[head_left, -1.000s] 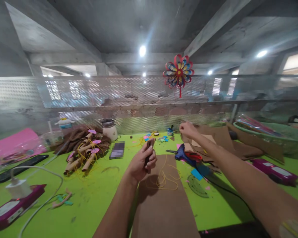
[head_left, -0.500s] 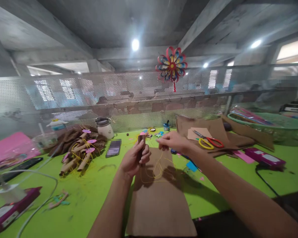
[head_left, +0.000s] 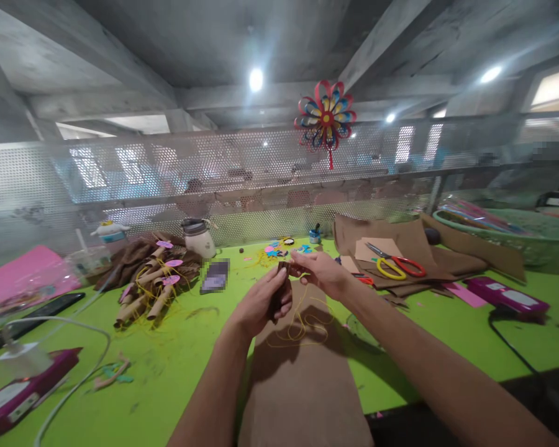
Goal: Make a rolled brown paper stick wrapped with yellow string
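Note:
My left hand is wrapped around a short dark brown roll, apparently paper or card, whose upper end sticks out above the thumb. Close beside that end, my right hand has thumb and fingers pinched together. A thin yellow thread runs up to these fingers from loose loops below; the pinched tip itself is too small to see clearly. Under both hands lies a long brown paper sheet, with the thread loops resting on it.
Left of my hands are a phone and a pile of brown rolls with yellow threads and pink tags. Small colourful cut-outs lie ahead. Scissors rest on brown sheets to the right, near a purple power strip and green basket.
My left hand and the roll have shifted right and slightly down. My right hand has come down to the roll's upper end, so the two hands now nearly meet.

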`<state>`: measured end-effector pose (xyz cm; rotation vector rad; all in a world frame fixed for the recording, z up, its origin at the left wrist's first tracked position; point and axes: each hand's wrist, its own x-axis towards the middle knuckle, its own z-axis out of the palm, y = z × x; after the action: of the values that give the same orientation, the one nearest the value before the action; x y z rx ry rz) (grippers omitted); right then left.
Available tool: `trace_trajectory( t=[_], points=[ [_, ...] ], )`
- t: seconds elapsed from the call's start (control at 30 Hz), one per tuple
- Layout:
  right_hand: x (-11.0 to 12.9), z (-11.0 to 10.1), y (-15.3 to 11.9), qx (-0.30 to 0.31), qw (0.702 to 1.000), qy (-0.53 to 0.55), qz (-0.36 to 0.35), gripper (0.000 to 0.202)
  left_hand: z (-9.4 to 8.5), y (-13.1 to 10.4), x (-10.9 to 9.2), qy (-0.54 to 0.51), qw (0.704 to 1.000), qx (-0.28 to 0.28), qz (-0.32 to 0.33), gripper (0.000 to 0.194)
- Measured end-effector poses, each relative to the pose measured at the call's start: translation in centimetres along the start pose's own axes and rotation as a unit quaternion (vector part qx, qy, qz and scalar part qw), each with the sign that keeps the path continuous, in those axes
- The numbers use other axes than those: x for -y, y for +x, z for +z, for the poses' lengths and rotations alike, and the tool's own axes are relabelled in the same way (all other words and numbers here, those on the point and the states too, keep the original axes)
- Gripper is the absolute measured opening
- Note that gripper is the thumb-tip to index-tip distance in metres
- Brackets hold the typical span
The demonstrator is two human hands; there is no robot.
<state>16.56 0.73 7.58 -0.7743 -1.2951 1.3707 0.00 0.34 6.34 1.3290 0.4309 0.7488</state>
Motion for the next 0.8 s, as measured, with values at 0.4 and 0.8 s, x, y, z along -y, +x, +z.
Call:
trace_trajectory(
  t=[0.4,0.8],
  points=[
    [0.1,-1.7,-0.1,-0.065,0.985,0.157,-0.013,0.017,0.8,0.3,0.8,0.135,0.991,-0.014,0.009,0.028],
    [3.2,-6.8,1.1,-0.147,0.976,0.127,-0.097,0.010,0.7,0.4,1.0,0.078,0.994,0.043,-0.057,0.025]
  ],
)
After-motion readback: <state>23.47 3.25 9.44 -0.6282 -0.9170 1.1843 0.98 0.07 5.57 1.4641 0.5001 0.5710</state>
